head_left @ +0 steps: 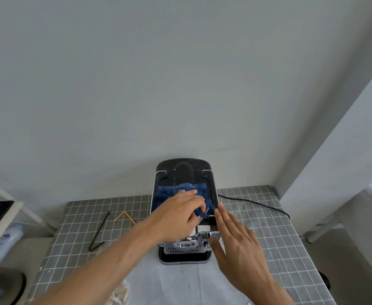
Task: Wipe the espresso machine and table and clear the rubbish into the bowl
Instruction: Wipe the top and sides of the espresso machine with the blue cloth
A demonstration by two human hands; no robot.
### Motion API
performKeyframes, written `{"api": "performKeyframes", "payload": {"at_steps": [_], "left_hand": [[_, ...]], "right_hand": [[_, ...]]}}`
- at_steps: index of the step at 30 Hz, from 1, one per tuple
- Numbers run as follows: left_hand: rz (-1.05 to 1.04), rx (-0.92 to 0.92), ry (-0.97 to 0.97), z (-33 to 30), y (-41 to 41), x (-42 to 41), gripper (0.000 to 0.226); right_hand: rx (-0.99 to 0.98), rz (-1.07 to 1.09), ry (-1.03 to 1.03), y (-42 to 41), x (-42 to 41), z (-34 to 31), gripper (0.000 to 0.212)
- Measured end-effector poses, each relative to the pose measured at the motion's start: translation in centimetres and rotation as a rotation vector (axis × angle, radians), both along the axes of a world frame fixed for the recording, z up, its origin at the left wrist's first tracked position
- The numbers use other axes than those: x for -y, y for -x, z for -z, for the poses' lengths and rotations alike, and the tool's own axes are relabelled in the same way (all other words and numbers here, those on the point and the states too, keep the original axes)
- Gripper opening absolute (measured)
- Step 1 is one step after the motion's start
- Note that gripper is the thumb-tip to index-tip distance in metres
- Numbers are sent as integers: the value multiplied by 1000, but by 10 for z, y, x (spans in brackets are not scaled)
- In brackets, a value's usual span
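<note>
The left hand (178, 219) presses a blue cloth (180, 193) onto the top of the espresso machine (182, 208); its fingers curl over the cloth's near edge, so the grip is closed on the cloth. The cloth covers the middle of the machine's black top. The right hand (237, 241) is open, fingers straight and together, laid against the machine's right side near the front corner; it holds nothing.

The machine stands upright at the middle of the surface (268, 227), back toward the wall. Its drip tray (184, 253) faces the person. A black cable (257, 203) runs from the machine's right side across the surface.

Left of the machine, well apart from it, lie a bent dark stick (99, 232) and a bent yellow stick (124, 216). Crumpled pale paper (120, 293) lies at the near edge. A metal bowl (2, 285) sits at lower left, off the surface, just below a plastic bottle (6, 243).
</note>
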State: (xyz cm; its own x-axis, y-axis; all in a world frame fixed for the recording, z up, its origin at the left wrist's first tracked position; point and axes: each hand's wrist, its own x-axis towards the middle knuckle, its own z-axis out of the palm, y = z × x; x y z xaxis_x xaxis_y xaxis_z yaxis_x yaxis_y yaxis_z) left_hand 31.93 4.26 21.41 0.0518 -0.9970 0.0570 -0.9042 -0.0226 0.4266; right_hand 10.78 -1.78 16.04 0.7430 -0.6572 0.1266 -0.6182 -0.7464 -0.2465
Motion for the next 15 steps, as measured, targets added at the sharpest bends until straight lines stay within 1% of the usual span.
{"api": "performKeyframes", "payload": {"at_steps": [3,5,8,11,13,15], "left_hand": [[50,-2,6,2,0,-12,27],[40,-3,41,8,-5,-7,27],[-50,24,66,16,-19,14,28],[-154,40,59,14,-41,43,41],[-215,44,32,9,-53,63,47],[-261,50,-30,3,-61,82,48]], "right_hand": [[0,2,15,0,0,2,66],[-3,9,17,-1,0,2,66],[-6,1,5,-1,0,3,66],[16,-7,-3,0,0,4,66],[25,-9,-2,0,0,5,67],[33,-6,1,0,1,7,67]]}}
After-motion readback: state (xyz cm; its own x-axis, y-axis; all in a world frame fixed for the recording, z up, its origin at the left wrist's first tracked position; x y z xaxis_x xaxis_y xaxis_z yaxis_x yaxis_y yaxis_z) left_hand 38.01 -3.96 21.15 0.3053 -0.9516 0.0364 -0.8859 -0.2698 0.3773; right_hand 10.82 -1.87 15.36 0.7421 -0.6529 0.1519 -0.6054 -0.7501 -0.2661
